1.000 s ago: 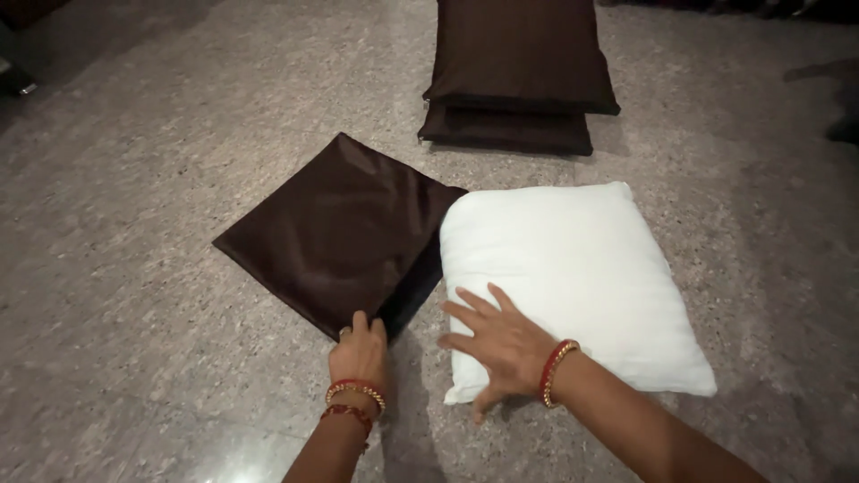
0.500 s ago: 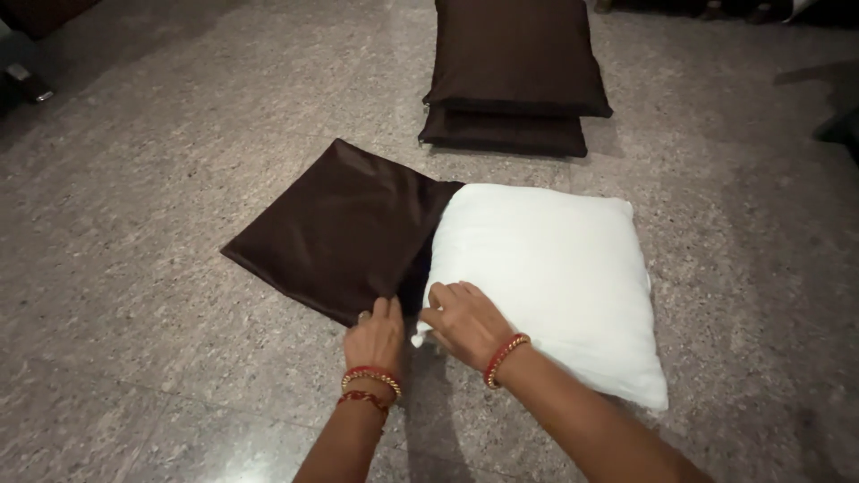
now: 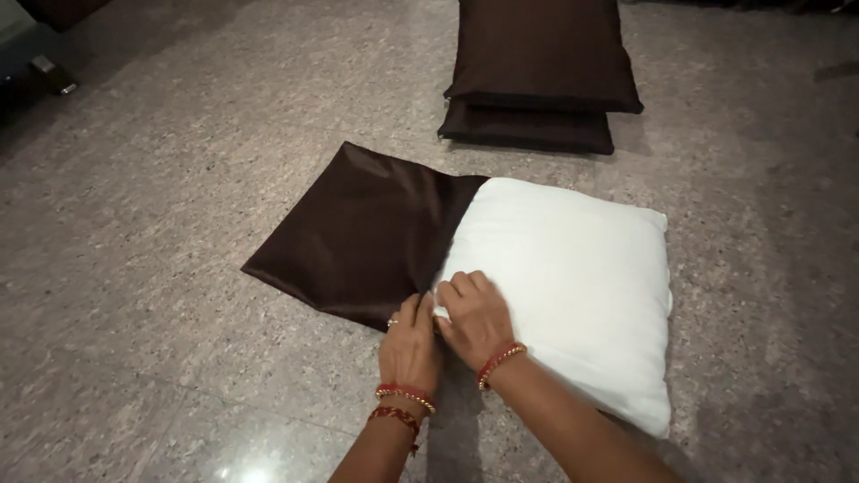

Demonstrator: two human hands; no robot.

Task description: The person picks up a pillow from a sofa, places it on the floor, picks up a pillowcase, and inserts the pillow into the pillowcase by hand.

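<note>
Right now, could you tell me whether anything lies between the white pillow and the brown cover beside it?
Nothing visible does. The white pillow already touches the brown cover edge, where the left hand and right hand meet.

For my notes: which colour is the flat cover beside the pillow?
Dark brown cover, slightly shiny; the head view shows it.

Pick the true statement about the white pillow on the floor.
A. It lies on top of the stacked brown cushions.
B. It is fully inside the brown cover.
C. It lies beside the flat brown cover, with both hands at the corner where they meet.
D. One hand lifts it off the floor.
C: the white pillow lies on the floor against the brown cover, and the left hand and right hand meet at that near corner.
</note>
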